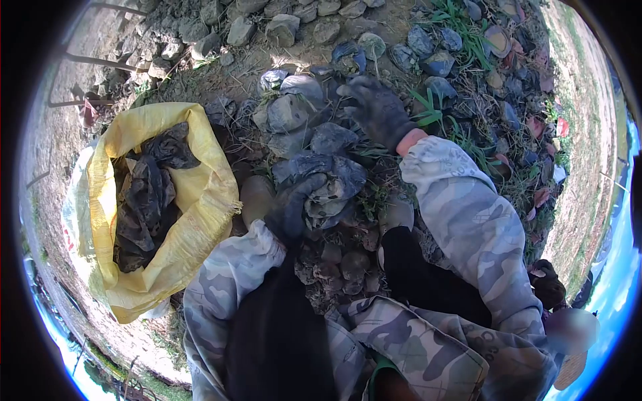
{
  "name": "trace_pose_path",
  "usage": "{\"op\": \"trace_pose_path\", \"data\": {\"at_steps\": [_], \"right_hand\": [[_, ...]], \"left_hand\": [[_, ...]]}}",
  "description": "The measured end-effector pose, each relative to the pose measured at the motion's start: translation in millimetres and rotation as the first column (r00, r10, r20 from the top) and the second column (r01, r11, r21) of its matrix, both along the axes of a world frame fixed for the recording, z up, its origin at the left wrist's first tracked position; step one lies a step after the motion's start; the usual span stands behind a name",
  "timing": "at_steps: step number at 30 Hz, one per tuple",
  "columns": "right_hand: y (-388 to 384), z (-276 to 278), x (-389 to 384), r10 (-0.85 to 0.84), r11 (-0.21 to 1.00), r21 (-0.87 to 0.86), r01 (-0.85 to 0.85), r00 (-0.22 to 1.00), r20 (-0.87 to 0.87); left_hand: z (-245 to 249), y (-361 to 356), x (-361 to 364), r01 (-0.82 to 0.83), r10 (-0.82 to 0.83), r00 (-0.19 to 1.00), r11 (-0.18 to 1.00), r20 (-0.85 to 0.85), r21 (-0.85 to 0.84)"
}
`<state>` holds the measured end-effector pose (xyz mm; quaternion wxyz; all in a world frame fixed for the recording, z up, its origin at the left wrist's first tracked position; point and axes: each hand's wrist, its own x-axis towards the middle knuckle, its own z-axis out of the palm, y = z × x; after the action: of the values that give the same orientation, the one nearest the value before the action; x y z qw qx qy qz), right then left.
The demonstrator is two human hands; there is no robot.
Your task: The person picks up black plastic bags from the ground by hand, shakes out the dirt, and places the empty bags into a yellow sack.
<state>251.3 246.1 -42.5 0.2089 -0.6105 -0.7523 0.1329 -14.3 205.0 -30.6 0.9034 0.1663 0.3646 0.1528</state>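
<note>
My left hand point(294, 204), in a dark glove, is closed on a crumpled dark plastic bag point(334, 184) between my legs. Further forward and to the right, my right hand point(371, 107), also in a dark glove, has its fingers apart over the ground, beside small dark plastic bags point(348, 57) and grey stones point(289, 112). Nothing shows in its fingers. On the left stands an open yellow woven sack point(207, 200) with dark crumpled plastic point(144, 200) inside.
Stones point(282, 30) lie in rows at the top. Green grass point(468, 40) and dark bags point(438, 63) are at the upper right. Thin metal rods point(100, 62) stick out at the upper left. Another person point(548, 287) is at the lower right edge.
</note>
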Motion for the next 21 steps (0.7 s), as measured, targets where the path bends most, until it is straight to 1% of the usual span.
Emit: {"op": "trace_pose_path", "data": {"at_steps": [1,2,3,4,5,6,7,8,9,10,12,14,15,16,17,18,19,20,21], "right_hand": [[7,-4,3,-0.105,0.991,-0.078,0.112,0.991,0.084],[13,-9,4,-0.105,0.991,-0.078,0.111,0.991,0.08],[17,-16,6,-0.119,0.973,-0.166,0.162,0.963,0.242],[21,-23,8,-0.113,0.944,-0.242,0.224,0.909,0.401],[23,-29,12,-0.11,0.944,-0.245,0.222,0.91,0.4],[23,-38,18,-0.074,0.962,-0.217,0.168,0.92,0.384],[20,-45,23,-0.036,0.976,-0.188,0.112,0.929,0.369],[13,-51,30,-0.032,0.975,-0.192,0.11,0.929,0.369],[5,-56,40,-0.022,0.989,-0.136,0.057,0.969,0.244],[7,-44,37,0.0,0.997,-0.072,0.009,0.993,0.118],[-1,-15,36,-0.009,0.999,-0.051,0.014,0.996,0.093],[-5,4,43,0.096,0.987,0.135,-0.085,0.992,-0.08],[-8,15,46,-0.149,0.98,-0.186,0.067,0.87,-0.47],[-10,13,57,-0.149,0.98,-0.185,0.069,0.873,-0.465],[-12,7,73,-0.368,0.895,-0.419,0.152,0.782,-0.503],[-15,-3,87,-0.577,0.749,-0.633,0.196,0.661,-0.48],[-17,-14,90,-0.312,0.913,-0.313,0.263,0.943,-0.116],[-19,-22,97,-0.319,0.911,-0.31,0.272,0.941,-0.112],[-15,-23,91,-0.261,0.955,-0.196,0.223,0.946,-0.195]], "left_hand": [[19,5,3,0.014,0.005,0.997,0.968,0.076,-0.252],[12,2,-4,0.013,0.005,0.997,0.968,0.071,-0.251],[-3,-3,-15,0.188,-0.169,0.982,0.866,-0.082,0.463],[-15,-7,-20,0.352,-0.19,0.932,0.284,-0.307,0.892],[-28,-19,-18,0.254,-0.217,0.963,0.924,-0.157,0.284],[-28,-18,-17,0.251,-0.214,0.964,0.926,-0.157,0.281],[-27,-16,-17,0.261,-0.193,0.959,0.886,-0.207,0.384],[-26,-15,-17,0.275,-0.168,0.952,0.832,-0.254,0.481],[-28,-16,-17,0.273,-0.166,0.953,0.833,-0.253,0.481],[-31,-16,-17,0.252,-0.143,0.956,0.846,-0.255,0.471],[-32,-16,-19,0.226,-0.117,0.96,0.862,-0.256,0.454],[-25,-10,-20,0.302,-0.17,0.947,0.756,-0.271,0.581],[-24,-11,-21,0.297,-0.168,0.949,0.758,-0.266,0.581],[-23,-11,-22,0.296,-0.168,0.95,0.753,-0.263,0.587],[-22,-11,-21,0.297,-0.172,0.95,0.747,-0.259,0.595],[-23,-12,-21,0.297,-0.178,0.951,0.761,-0.255,0.577],[-25,-12,-21,0.295,-0.179,0.951,0.774,-0.253,0.561],[-26,-13,-20,0.295,-0.181,0.95,0.783,-0.254,0.547],[-28,-14,-20,0.293,-0.178,0.95,0.792,-0.257,0.535]]}}
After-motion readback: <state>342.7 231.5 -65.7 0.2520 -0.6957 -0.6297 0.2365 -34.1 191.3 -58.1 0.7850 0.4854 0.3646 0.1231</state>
